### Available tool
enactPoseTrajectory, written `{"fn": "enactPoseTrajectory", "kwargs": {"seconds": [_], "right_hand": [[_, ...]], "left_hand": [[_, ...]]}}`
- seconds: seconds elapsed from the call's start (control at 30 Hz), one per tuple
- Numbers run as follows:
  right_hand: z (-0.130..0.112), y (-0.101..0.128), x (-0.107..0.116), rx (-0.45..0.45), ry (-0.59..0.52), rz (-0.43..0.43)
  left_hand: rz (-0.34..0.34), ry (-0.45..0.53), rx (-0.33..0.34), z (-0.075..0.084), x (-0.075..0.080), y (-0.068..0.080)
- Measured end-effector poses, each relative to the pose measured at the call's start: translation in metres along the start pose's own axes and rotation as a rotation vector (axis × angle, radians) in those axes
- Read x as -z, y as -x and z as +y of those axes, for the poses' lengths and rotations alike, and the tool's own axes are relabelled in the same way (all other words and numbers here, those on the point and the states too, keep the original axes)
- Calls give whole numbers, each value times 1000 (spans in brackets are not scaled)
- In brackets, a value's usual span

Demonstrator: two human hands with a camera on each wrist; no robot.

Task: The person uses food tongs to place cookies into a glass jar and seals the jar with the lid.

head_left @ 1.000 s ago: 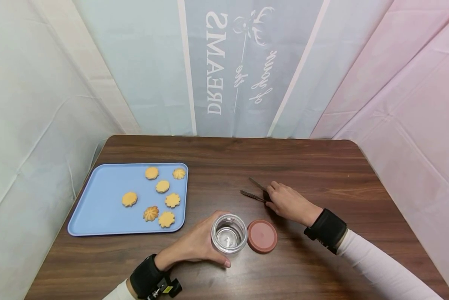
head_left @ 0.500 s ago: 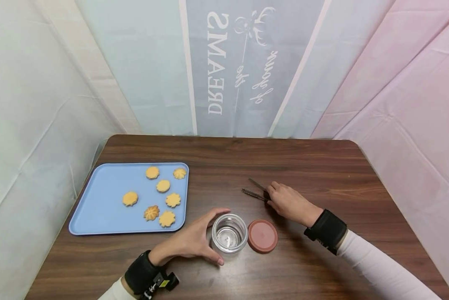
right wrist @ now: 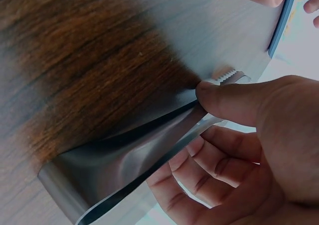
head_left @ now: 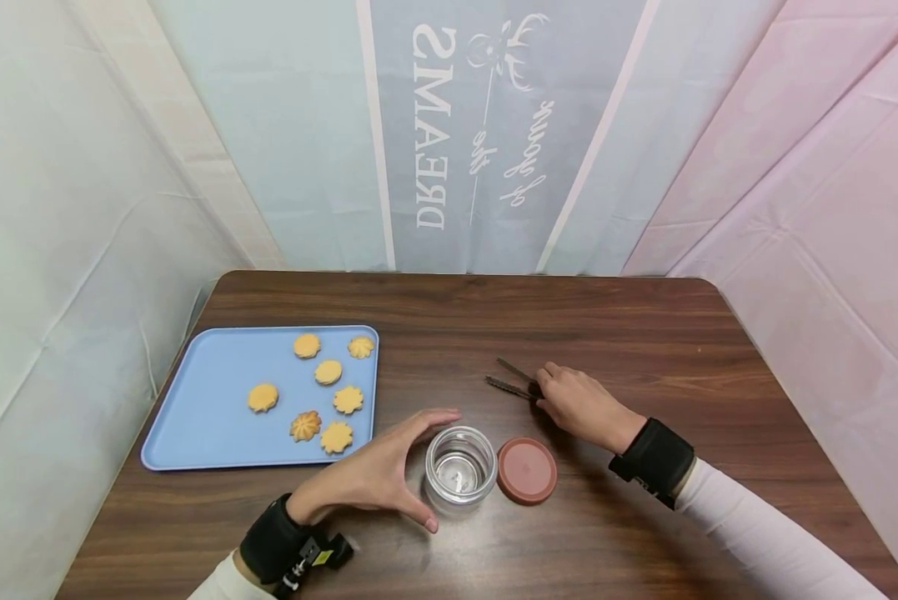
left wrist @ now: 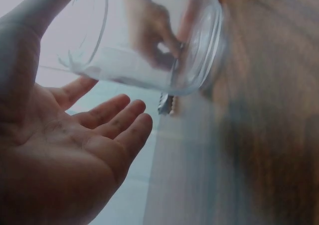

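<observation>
Steel tongs (head_left: pixel 510 379), stiff and slick, sit pinched in your right hand (head_left: pixel 584 406); grip mid-arm. Your left hand (head_left: pixel 373 475) hovers open beside the fragile glass jar (head_left: pixel 459 468).

Jar (head_left: pixel 459 465) left of lid (head_left: pixel 527 471) (touching); tray (head_left: pixel 193 417) far left; tongs (head_left: pixel 510 380) behind.

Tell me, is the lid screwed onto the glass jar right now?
No, the reddish lid lies flat on the table just to the right of the open glass jar.
</observation>
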State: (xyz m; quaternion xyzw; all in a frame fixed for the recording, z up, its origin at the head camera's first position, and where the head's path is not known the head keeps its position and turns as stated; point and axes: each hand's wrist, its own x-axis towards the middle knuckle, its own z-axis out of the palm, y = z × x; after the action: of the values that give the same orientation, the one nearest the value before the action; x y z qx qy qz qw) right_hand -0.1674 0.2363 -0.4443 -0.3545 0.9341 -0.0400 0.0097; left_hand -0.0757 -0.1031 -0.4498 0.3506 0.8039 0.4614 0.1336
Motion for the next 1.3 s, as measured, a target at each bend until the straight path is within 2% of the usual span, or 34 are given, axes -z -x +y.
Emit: {"fn": "enactPoseTrajectory", "kwargs": {"seconds": [0.27,0.5,0.83,1.0,1.3], "right_hand": [[-1,0,1,7,9,31],[-1,0,1,2,14,46],[-1,3,-1,-9,1,55],[-1,3,-2,5,-7,82],[0,4,-8,8,-4,133]], "left_hand": [[29,2,-21,5,11,1],[62,75,36,7,18,1],[117,90,-3,5,25,2],[153,96,30,6,29,4],[195,120,45,7,32,6]]}}
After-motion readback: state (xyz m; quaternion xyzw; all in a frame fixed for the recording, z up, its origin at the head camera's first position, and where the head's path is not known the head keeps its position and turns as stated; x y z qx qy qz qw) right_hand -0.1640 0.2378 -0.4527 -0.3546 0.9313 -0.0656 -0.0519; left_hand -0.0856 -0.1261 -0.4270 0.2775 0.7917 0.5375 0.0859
